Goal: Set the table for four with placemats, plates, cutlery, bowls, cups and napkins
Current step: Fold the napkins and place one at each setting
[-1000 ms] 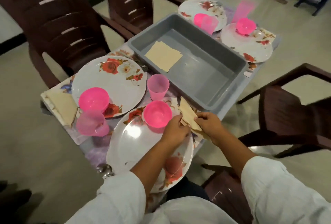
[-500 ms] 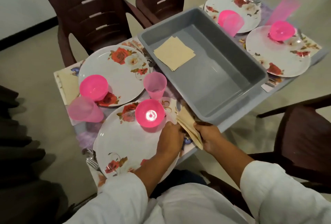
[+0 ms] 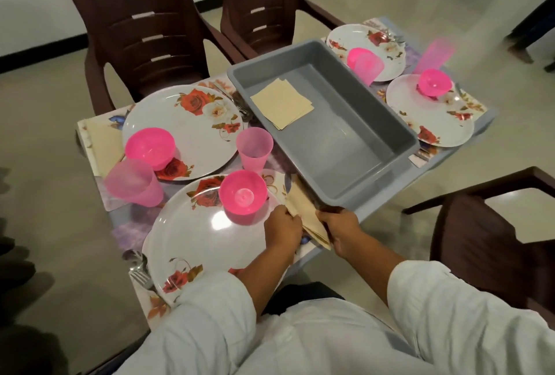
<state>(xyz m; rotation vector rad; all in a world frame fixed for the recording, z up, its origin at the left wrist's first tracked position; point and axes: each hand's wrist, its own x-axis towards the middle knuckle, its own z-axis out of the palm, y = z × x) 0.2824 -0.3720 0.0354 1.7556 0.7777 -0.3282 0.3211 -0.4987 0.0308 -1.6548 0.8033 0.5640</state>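
Observation:
A folded beige napkin (image 3: pixel 306 215) lies at the right of the near floral plate (image 3: pixel 195 242), partly tucked under the grey tub's corner. My left hand (image 3: pixel 282 229) grips its left edge and my right hand (image 3: pixel 341 232) grips its right edge. A pink bowl (image 3: pixel 242 191) sits on that plate, with a pink cup (image 3: pixel 253 148) behind it. Cutlery (image 3: pixel 139 269) pokes out at the plate's left. The left setting has a plate (image 3: pixel 186 122), bowl (image 3: pixel 150 148), cup (image 3: pixel 133 182) and napkin (image 3: pixel 103 142).
A grey tub (image 3: pixel 375 122) in the table's middle holds beige napkins (image 3: pixel 282 103). Two far settings carry plates (image 3: pixel 432 116), a pink bowl (image 3: pixel 435 82) and pink cups (image 3: pixel 365 67). Brown chairs (image 3: pixel 144 23) stand behind the table and one (image 3: pixel 492 233) at the right.
The camera view has shifted. Both hands stay on the napkin beside the near plate, pressing it lower and flatter against the table edge.

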